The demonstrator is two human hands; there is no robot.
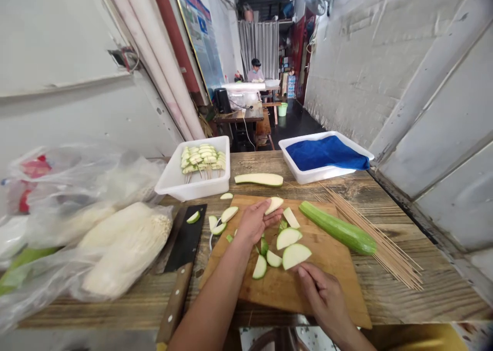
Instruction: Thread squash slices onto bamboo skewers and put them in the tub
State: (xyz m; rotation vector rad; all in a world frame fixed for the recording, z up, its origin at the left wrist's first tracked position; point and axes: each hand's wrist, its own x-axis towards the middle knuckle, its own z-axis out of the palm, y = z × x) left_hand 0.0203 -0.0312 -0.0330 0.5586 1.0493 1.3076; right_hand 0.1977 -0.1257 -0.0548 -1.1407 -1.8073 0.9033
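Note:
My left hand (256, 221) lies over the wooden cutting board (327, 284), its fingers pinched on a pale zucchini slice (274, 204). Several more slices (293, 254) lie on the board just below it. My right hand (323, 294) rests on the board's near edge with fingers curled, touching the nearest slice; whether it holds anything is hidden. A whole green zucchini (339, 229) lies at the board's right edge. A halved zucchini piece (259, 179) lies beyond the board.
A cleaver (181, 266) lies left of the board. A white tub (181, 181) holds skewered slices. Another tub (327, 158) holds a blue cloth. Bamboo skewers (379, 240) lie at the right. Bagged enoki mushrooms (119, 248) sit left. A person sits far back.

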